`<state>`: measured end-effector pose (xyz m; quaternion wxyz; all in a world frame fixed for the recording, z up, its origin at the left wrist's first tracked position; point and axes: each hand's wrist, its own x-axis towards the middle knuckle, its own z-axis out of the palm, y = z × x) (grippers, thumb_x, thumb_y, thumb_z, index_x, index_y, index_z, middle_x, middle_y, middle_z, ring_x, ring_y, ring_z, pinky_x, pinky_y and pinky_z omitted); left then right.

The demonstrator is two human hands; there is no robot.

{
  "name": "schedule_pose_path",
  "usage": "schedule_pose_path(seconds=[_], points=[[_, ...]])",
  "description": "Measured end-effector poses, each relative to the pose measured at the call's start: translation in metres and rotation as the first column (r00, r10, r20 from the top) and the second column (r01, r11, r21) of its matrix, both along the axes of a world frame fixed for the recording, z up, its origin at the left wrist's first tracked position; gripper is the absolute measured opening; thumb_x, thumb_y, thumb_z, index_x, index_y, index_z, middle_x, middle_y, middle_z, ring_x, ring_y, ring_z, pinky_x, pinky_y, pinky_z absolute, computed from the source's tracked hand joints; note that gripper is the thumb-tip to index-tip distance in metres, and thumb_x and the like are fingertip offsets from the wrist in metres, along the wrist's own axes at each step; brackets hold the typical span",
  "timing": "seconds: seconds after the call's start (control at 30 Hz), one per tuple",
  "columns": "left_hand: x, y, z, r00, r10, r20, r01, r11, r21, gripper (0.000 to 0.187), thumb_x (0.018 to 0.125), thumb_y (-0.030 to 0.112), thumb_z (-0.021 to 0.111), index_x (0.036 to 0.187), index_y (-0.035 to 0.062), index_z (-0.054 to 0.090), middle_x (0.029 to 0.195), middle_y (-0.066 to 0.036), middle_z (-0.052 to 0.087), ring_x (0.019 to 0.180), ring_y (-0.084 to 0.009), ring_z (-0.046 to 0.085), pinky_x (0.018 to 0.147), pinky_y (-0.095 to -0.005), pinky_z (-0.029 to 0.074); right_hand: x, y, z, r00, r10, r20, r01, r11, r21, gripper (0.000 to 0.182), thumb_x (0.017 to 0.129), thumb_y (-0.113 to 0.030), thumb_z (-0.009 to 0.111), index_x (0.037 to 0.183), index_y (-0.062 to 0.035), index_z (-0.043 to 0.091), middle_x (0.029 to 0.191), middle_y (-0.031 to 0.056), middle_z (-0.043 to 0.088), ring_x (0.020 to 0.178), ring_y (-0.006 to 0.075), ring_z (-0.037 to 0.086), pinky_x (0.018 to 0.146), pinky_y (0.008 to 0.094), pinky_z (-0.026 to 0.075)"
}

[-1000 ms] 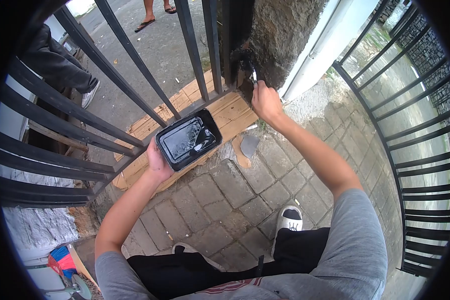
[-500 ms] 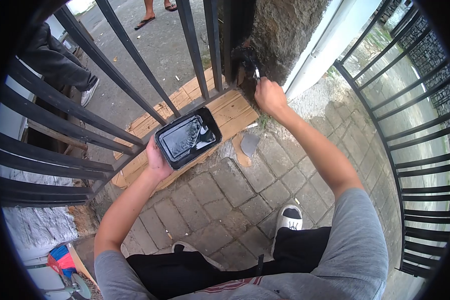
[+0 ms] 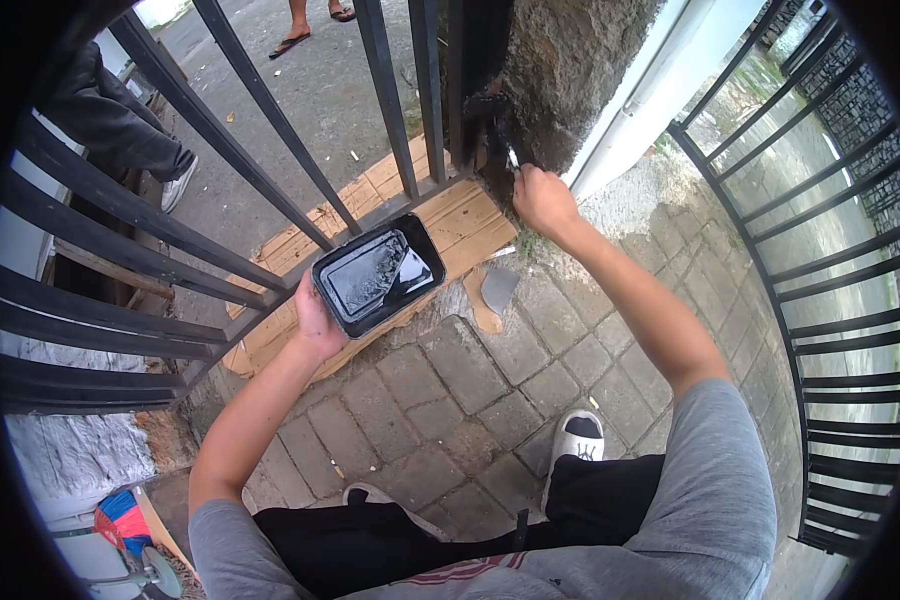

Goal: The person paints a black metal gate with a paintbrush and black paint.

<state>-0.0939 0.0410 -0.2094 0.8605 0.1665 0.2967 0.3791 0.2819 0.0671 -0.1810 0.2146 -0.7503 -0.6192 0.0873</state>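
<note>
My left hand (image 3: 317,318) grips the left edge of a black tray (image 3: 378,277) that has dark, glossy liquid in it. The tray is above a cardboard sheet (image 3: 465,225) at the foot of the black bar gate (image 3: 260,110). Up and to the right, my right hand (image 3: 545,200) is closed on the light handle of a brush (image 3: 512,158). The brush's dark head is against the dark base of the gate post (image 3: 480,110), beside rough stone, and its outline is hard to make out.
A scraper-like flat piece (image 3: 498,288) lies on the paving below the cardboard. Beyond the gate are one person's dark-trousered leg (image 3: 120,125) and another person's feet in flip-flops (image 3: 290,45). A second barred fence (image 3: 770,240) curves along the right.
My right hand has shifted slightly right and down with the brush. The tray in my left hand has barely moved.
</note>
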Motion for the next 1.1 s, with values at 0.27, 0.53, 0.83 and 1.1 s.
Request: schedule_pose_path(seconds=[0.27,0.53,0.83,1.1], points=[[-0.004,0.002,0.003,1.000,0.014,-0.008,-0.014,1.000,-0.020,0.071,0.103,0.054,0.030,0.149,0.0051,0.053,0.148,-0.018,0.059,0.133,-0.0372,0.059,0.113,-0.0562,0.046,-0.021,-0.054,0.073,0.909,0.295,-0.293,-0.175,0.911,0.373,0.034,0.098,-0.023,0.073,0.121,0.0016,0.073,0.094,0.0235,0.076,0.077,0.0245,0.073,0.074,0.0362,0.056],[0.007,-0.005,0.016,1.000,0.003,0.024,-0.001,0.998,-0.059,0.075,0.103,0.059,0.029,0.151,0.0071,0.052,0.148,-0.018,0.058,0.135,-0.0380,0.057,0.114,-0.0587,0.045,-0.068,-0.087,0.088,0.753,0.623,-0.214,-0.614,0.781,0.115,0.024,0.092,-0.013,0.074,0.110,0.0027,0.074,0.089,0.0198,0.074,0.074,0.0289,0.072,0.069,0.0393,0.056],[0.018,-0.019,0.014,1.000,0.018,-0.011,-0.018,0.999,0.032,0.077,0.102,0.061,0.021,0.151,0.0099,0.051,0.146,-0.017,0.060,0.130,-0.0372,0.061,0.106,-0.0597,0.052,-0.125,-0.077,0.045,0.869,0.452,-0.202,-0.461,0.887,0.005,0.023,0.092,-0.015,0.072,0.102,0.0054,0.074,0.080,0.0266,0.071,0.073,0.0425,0.071,0.070,0.0470,0.055],[0.019,-0.025,-0.002,0.975,0.221,-0.014,-0.220,0.975,0.033,0.066,0.105,0.055,0.030,0.142,0.0079,0.059,0.137,-0.011,0.067,0.126,-0.0280,0.063,0.113,-0.0466,0.048,-0.133,-0.072,0.035,0.678,0.703,-0.216,-0.669,0.711,0.215,0.025,0.090,-0.013,0.074,0.108,0.0044,0.076,0.086,0.0247,0.073,0.073,0.0387,0.073,0.068,0.0412,0.057]])
